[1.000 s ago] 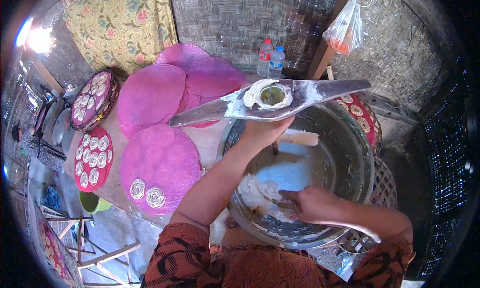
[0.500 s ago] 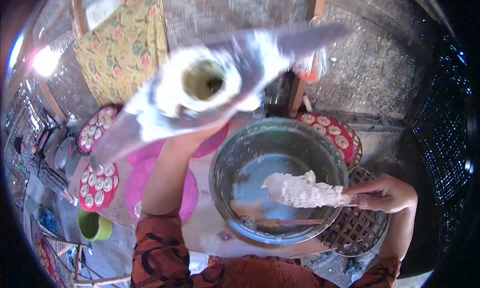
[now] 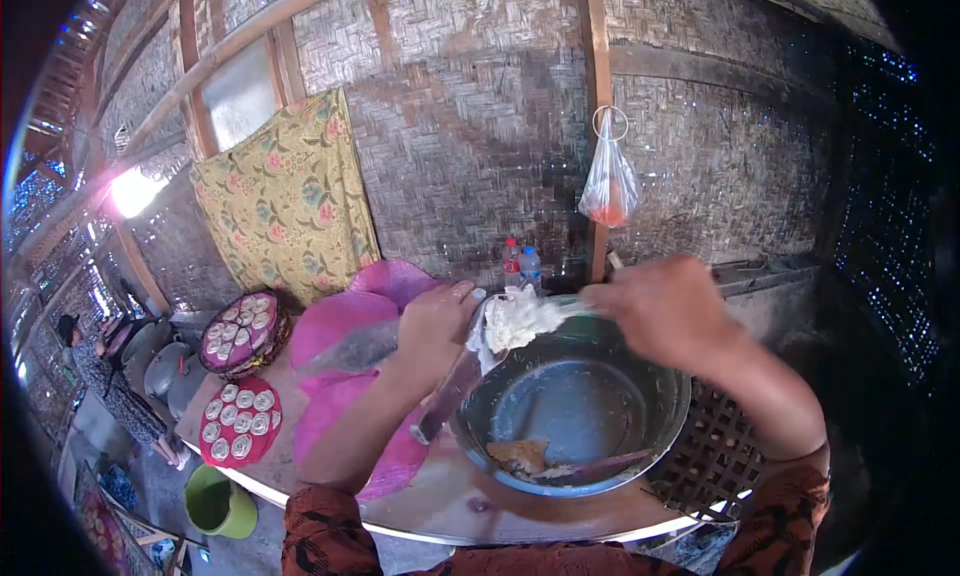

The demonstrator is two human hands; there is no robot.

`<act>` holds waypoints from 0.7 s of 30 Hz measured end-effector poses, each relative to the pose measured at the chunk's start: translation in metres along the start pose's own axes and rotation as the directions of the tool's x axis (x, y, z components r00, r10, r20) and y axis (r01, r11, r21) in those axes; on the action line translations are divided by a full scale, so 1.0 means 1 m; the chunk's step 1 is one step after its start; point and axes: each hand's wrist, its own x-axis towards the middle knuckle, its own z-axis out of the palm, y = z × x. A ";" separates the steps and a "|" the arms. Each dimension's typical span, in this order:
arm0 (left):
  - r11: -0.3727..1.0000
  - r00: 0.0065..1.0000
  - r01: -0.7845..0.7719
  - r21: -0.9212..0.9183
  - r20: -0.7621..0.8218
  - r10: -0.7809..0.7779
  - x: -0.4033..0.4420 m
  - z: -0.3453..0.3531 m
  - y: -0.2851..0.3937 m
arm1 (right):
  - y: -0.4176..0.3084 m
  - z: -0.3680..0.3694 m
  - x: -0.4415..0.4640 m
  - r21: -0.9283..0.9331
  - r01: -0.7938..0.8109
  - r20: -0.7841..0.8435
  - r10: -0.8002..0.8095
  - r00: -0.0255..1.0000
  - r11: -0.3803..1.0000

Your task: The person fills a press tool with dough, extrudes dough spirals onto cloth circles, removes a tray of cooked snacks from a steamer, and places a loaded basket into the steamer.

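My left hand (image 3: 433,328) is closed round a hand dough press with wooden handles (image 3: 440,408), tilted over the left side of a large dark basin (image 3: 655,388). White dough (image 3: 522,320) sits at the mouth of the press, on the end of a dough-coated spatula whose handle is in my right hand (image 3: 660,311). That hand is closed and blurred by motion. Inside the basin, near its front wall, lies a flat paddle (image 3: 518,454) smeared with dough.
Pink round mats (image 3: 335,336) lie left of the basin. A red mat (image 3: 240,446) and a tray (image 3: 240,331) bear several dough swirls. A woven tray (image 3: 710,441) is right. Bottles (image 3: 530,266) stand behind; a green bucket (image 3: 220,501) and a person (image 3: 110,386) are left.
The press has come down and left, its mouth turning toward the right. My right hand has lifted the dough-laden spatula from over the basin up to the press. The view has tilted up.
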 end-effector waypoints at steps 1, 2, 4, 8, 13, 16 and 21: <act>0.987 0.996 0.064 -0.144 0.066 -0.055 -0.001 -0.006 0.006 | -0.018 -0.003 0.005 -0.296 0.082 -0.072 -0.108 0.992 0.952; 0.950 0.986 0.136 -0.280 0.134 -0.102 -0.001 -0.010 0.008 | -0.033 0.004 0.005 -0.296 0.086 -0.074 -0.112 0.991 0.951; 0.866 0.999 0.044 -0.499 0.028 -0.035 -0.013 -0.007 0.000 | -0.060 0.024 -0.003 -0.460 0.109 -0.195 -0.220 0.956 0.881; 0.973 0.989 0.111 -0.201 0.123 -0.088 -0.043 0.013 -0.015 | -0.056 0.035 -0.025 -0.415 0.192 -0.144 -0.273 0.951 0.889; 0.852 0.882 0.462 -0.247 0.234 -0.410 -0.042 -0.008 -0.022 | -0.038 -0.016 -0.031 -0.289 0.040 -0.172 -0.093 0.981 0.956; 0.962 0.967 0.255 -0.096 0.008 -0.256 -0.047 0.026 -0.019 | -0.042 -0.010 -0.015 -0.258 0.058 -0.151 -0.099 0.983 0.964; 0.968 0.980 0.199 -0.151 0.041 -0.195 -0.041 0.030 0.013 | -0.056 0.033 -0.014 -0.265 0.161 -0.090 -0.191 0.977 0.951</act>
